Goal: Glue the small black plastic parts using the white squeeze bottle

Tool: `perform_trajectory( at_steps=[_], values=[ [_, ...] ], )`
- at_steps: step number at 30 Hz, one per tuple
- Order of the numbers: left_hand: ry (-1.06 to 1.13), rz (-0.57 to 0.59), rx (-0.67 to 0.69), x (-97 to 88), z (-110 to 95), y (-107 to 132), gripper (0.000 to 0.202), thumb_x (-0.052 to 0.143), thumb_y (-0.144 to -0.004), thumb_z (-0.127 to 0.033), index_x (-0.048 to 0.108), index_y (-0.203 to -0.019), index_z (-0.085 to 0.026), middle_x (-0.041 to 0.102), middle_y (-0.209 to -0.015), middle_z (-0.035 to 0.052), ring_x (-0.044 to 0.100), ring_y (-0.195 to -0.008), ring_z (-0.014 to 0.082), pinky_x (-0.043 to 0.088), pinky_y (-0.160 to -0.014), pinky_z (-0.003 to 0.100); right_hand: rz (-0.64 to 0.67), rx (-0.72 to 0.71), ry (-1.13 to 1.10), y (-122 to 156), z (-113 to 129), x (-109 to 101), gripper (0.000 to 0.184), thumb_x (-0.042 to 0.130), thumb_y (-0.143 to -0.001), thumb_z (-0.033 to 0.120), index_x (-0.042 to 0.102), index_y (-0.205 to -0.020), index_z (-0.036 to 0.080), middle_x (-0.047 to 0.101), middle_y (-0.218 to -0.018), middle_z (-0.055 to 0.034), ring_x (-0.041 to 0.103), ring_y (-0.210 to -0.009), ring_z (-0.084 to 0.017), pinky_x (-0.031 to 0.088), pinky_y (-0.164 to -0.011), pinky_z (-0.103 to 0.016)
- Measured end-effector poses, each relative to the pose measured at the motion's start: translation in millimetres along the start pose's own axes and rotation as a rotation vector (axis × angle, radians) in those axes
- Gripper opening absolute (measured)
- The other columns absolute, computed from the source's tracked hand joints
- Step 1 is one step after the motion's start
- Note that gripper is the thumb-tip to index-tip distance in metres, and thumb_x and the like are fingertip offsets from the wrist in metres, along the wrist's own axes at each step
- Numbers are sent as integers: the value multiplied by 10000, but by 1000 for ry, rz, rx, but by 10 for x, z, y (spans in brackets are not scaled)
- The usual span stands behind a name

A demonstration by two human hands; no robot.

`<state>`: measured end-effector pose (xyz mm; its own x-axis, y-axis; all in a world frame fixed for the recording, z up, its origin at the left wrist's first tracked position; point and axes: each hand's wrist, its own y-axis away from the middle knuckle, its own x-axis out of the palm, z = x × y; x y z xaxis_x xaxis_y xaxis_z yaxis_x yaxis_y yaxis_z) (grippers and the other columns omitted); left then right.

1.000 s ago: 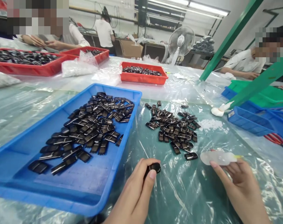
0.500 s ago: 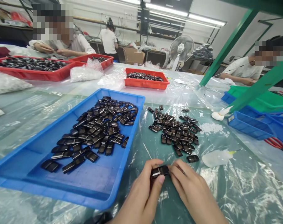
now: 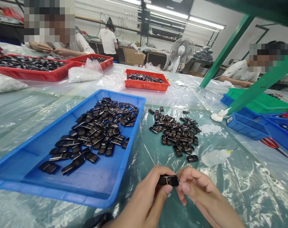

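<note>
Glossy black oblong cartridge (image 3: pixel 168 180) with a silver band, pinched between left hand (image 3: pixel 147 199) and right hand (image 3: pixel 201 193).

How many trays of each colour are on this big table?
Red trays: 3
Blue trays: 4, counting the big blue tray by the hands and the stacked ones at the right edge, which are hard to tell apart
Green trays: 1
Total: 8

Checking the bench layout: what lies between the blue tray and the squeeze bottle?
In the head view, a loose pile of black parts lies on the plastic sheet between the blue tray and squeeze bottle.
</note>
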<state>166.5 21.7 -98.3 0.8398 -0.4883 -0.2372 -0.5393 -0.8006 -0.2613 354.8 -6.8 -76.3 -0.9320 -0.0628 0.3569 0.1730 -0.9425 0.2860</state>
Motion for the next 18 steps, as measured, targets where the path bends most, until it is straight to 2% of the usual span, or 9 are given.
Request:
perform_trajectory(
  at_steps=[5,9,11,15,17,18],
  values=[
    [30,56,36,-24,-69,-50,167,395,-1049,-200,493,-1175,-247,664,-948,9,645,-836,152,489,-731,264,69,26,-118,4,-42,-22,138,771,-872,331,708,-837,213,583,-721,16,570,-677,-90,476,-633,-193],
    [106,127,28,-50,-128,-79,125,374,-1053,-201,494,-1086,-209,655,-879,22,647,-822,150,503,-757,256,90,33,-186,-9,-66,-16,67,748,-894,267,697,-885,224,618,-815,10,625,-777,-104,510,-749,-214],
    [91,145,43,-42,-104,-77,141,362,-1052,-192,498,-1087,-195,642,-878,34,650,-818,150,511,-746,250,124,36,-242,-23,-87,-12,99,765,-876,262,688,-931,233,633,-863,4,639,-798,-114,520,-755,-225],
    [-60,94,248,5,-30,-58,184,349,-1070,-224,511,-1154,-203,640,-844,25,650,-690,136,525,-655,237,181,50,-267,-5,-180,35,286,842,-786,365,670,-960,217,626,-881,-10,640,-773,-133,524,-688,-241],
    [-265,83,373,-17,-57,-36,197,366,-1082,-278,546,-1140,-223,668,-792,17,635,-629,146,521,-608,247,155,18,-206,57,-227,81,360,865,-735,443,667,-938,222,622,-873,-9,629,-753,-135,519,-690,-251],
    [-389,94,428,-55,-93,-18,200,386,-1080,-284,568,-1144,-235,683,-770,15,633,-623,155,524,-613,256,121,-44,-148,102,-242,95,378,866,-720,479,672,-934,234,625,-865,-9,627,-751,-143,519,-696,-262]
  ],
)
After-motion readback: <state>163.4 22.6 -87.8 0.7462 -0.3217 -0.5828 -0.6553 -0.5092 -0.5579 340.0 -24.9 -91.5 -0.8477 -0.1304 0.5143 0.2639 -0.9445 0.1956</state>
